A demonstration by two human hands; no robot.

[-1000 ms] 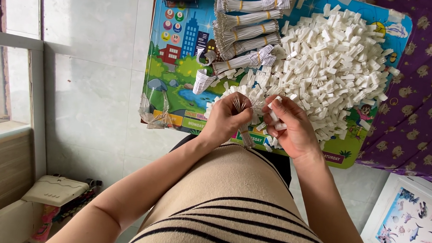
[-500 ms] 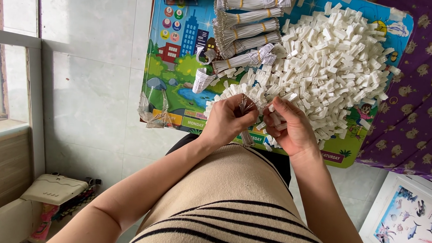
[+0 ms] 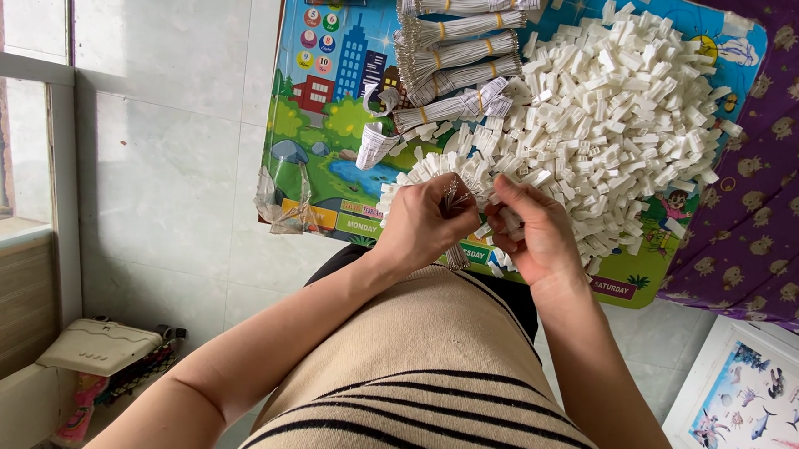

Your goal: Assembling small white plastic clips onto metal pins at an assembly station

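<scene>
Left hand (image 3: 427, 224) pinches bunch of thin wires (image 3: 455, 200). Right hand (image 3: 534, 233) close beside, pinches small white plastic piece (image 3: 509, 219). Looks like joining step; next needs careful aim. Big white pile (image 3: 615, 108) just beyond hands.

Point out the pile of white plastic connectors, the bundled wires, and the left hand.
pile of white plastic connectors (image 3: 624, 109), head view, middle of the heap.
bundled wires (image 3: 463, 50), head view, middle of the banded bundles.
left hand (image 3: 422, 226), head view, back of the hand.

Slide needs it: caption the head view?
Left hand pinches thin wires, right hand holds a white connector beside the pile.
</scene>
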